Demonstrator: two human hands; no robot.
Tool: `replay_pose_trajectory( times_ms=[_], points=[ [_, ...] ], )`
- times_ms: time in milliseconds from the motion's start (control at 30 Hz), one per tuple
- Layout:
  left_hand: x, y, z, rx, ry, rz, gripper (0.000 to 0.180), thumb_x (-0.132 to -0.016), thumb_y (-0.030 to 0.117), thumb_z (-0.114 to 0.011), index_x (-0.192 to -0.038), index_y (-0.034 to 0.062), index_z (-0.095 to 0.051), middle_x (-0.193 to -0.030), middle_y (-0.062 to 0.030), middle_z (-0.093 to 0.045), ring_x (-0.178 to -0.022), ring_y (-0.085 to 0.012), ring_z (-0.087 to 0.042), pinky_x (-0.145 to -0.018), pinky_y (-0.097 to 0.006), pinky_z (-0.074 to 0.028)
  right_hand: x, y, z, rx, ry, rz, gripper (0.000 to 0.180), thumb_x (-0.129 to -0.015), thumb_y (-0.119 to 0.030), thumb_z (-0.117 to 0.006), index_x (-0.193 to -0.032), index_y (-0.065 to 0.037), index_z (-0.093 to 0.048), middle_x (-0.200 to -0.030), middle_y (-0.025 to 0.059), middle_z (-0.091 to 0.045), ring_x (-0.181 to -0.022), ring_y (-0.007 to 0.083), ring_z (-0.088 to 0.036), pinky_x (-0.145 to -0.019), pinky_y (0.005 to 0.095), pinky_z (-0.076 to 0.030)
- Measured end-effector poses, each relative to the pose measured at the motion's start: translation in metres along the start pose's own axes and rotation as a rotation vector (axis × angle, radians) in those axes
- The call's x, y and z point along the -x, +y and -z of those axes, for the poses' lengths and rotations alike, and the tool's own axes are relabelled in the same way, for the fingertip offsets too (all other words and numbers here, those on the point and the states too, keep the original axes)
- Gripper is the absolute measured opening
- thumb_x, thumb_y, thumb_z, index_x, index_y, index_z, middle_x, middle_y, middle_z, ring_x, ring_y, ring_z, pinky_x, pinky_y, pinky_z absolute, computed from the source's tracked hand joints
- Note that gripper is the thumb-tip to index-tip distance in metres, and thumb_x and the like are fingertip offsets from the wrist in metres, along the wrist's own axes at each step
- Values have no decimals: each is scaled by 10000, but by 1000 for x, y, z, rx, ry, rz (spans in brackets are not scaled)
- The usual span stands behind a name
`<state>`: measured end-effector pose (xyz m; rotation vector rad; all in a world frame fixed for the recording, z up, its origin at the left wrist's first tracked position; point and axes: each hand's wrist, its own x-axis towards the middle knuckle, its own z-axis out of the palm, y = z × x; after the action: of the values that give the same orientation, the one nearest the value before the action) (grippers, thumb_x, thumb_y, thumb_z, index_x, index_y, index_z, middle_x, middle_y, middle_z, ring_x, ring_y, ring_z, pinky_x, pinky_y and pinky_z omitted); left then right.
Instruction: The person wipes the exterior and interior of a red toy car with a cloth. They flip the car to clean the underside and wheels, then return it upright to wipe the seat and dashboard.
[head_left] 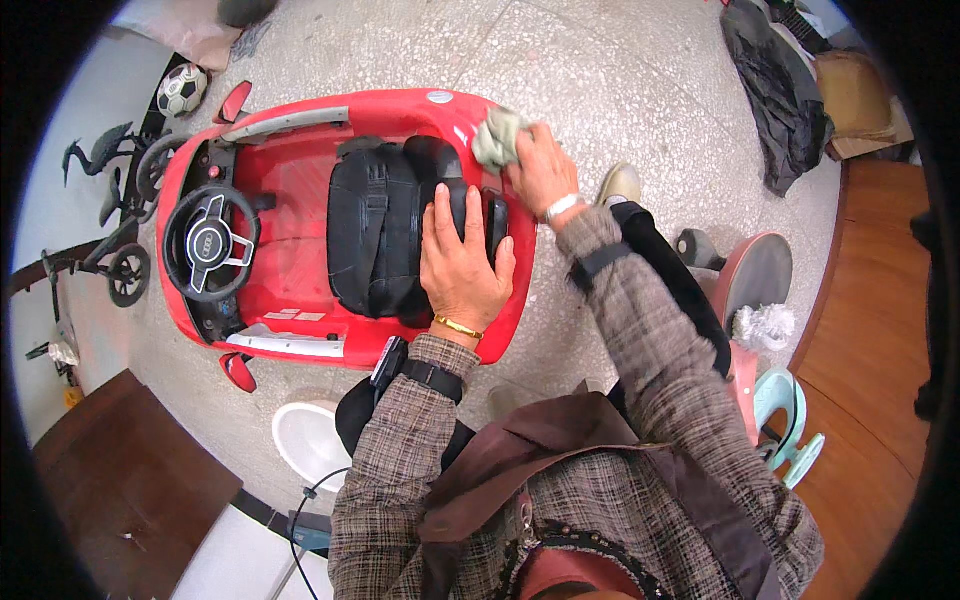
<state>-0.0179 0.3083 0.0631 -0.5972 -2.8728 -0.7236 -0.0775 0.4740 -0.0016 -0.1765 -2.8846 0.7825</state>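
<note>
While a black-and-white football (182, 90) sits at ten o'clock on the speckled grey floor (600, 70), a red plastic ride-on toy car (300, 180) also stands toward ten o'clock from the view's middle, its black steering wheel (210, 243) at the car's own nine o'clock. At the car's six o'clock is a white rounded basin (308, 440). Next comes the car's black padded seat (355, 235). Between the car's three and four o'clock, the left hand (465, 265) lies palm down over black seat parts, its fingers spread and thumb held wide. At two o'clock, a crumpled grey-green cloth (496, 140) touches the red rear corner; the right hand (545, 175) pinches it under bent fingers, though I cannot tell where the thumb presses. Farther off, at three o'clock, stands a pink-rimmed round object (757, 285) with a grey face.
</note>
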Motion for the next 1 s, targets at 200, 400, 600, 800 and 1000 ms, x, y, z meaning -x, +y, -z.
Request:
replay_pose_trajectory(
  times_ms=[200,400,600,800,1000],
  points=[
    [-1,-5,8,131,-17,11,699,-818,268,-628,-1406,15,-348,-1421,-246,-330,-1241,-430,-395,-1026,-464,-358,-75,7,-14,89,-5,43,277,-783,-203,-626,-1040,-107,-586,-1040,176,-536,-924,371,-593,-771,455,-508],
    [-2,-35,29,548,-149,65,772,-796,108,-636,-1432,-47,-227,-1403,-280,-336,-1274,-422,-369,-1064,-427,-316,-70,20,28,-48,-160,119,389,-795,-269,-658,-1128,-92,-563,-1074,171,-566,-984,386,-581,-839,453,-487],
    [4,-44,41,418,-347,72,854,-745,95,-680,-1445,-22,-205,-1455,-245,-269,-1297,-406,-347,-1076,-427,-306,-54,-13,54,72,-704,475,338,-730,-217,-686,-1038,-91,-625,-968,150,-622,-950,338,-618,-818,436,-504],
    [2,-44,38,416,-349,58,852,-737,76,-677,-1443,-20,-210,-1459,-241,-267,-1309,-395,-346,-1082,-415,-314,-67,-31,20,530,-635,759,142,-742,-146,-633,-870,-112,-684,-896,98,-607,-898,255,-626,-762,375,-482],
    [1,-41,39,395,-339,56,848,-734,67,-674,-1443,-14,-216,-1453,-240,-284,-1299,-392,-370,-1065,-407,-342,-72,-23,4,542,-272,560,162,-772,-154,-603,-925,-109,-638,-865,108,-576,-851,256,-615,-739,378,-472]
  ],
)
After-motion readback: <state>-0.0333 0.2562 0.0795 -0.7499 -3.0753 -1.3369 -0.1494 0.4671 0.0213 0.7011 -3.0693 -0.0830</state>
